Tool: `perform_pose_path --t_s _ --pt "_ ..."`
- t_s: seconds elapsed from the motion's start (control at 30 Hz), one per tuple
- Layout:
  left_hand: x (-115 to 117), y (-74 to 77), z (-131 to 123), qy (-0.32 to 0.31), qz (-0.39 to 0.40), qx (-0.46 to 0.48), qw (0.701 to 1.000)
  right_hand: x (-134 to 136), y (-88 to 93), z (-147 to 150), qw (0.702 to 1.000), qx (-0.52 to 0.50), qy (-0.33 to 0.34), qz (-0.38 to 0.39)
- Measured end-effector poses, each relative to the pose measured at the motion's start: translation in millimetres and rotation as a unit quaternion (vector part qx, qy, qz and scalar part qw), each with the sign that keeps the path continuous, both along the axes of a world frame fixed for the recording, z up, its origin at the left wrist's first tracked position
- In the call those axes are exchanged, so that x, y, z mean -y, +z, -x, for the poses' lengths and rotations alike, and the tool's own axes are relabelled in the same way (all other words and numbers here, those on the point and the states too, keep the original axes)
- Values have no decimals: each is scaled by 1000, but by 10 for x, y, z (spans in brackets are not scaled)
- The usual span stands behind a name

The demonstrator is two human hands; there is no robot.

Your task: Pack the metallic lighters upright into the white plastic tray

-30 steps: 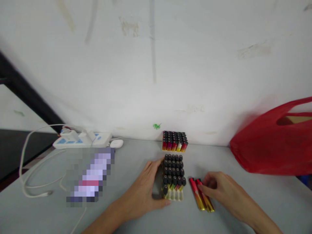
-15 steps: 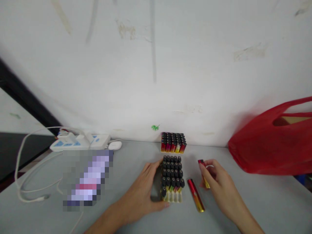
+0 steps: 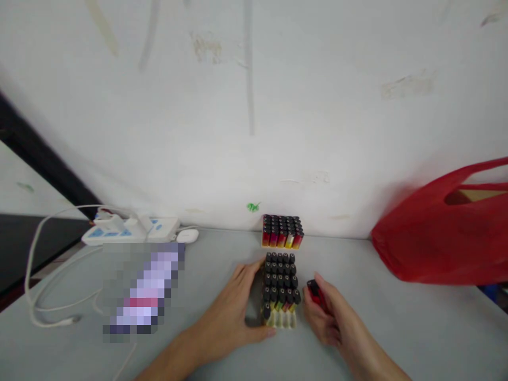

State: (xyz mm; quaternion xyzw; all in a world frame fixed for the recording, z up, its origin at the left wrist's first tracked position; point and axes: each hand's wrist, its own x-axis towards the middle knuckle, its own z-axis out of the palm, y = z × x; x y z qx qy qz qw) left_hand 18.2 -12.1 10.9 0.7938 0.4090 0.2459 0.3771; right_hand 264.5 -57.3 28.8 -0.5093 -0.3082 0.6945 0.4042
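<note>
My left hand [image 3: 234, 304] grips the left side of a pale slotted tray [image 3: 286, 320], with fingers at its back and thumb at the front corner. Rows of upright black-topped lighters [image 3: 281, 279] fill most of this tray; the front row holds one lighter [image 3: 266, 311] at its left end, beside bare slots. Just right of the tray, my right hand [image 3: 329, 317] is closed round a red lighter [image 3: 316, 292], its black top pointing up and left. The fingers hide its lower part, and I cannot tell whether a second lighter is in the hand.
Behind the tray, a second block of lighters [image 3: 282, 232] stands near the wall. A red bag [image 3: 448, 238] sits at the right. On the left are a power strip [image 3: 130, 231], a white case [image 3: 187, 235], a blurred-out flat object [image 3: 146, 288] and loose white cables [image 3: 51, 321].
My right hand has moved left and nearer the tray, over where a red and gold lighter was lying; that lighter no longer shows on the table. My left hand keeps its place.
</note>
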Motion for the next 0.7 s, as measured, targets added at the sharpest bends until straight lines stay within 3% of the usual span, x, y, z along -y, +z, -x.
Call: perform_pose_path --t_s 0.3,0.53,0.7 --pt "-8 -34 7 0 -5 6 1000 -15 -105 18 986 -159 57 -8" --pt "1 9 -6 0 2 -2 1000 -36 -212 9 992 -115 48 3" --pt "-1 14 -6 -5 -1 4 1000 1 -178 32 997 -67 36 6"
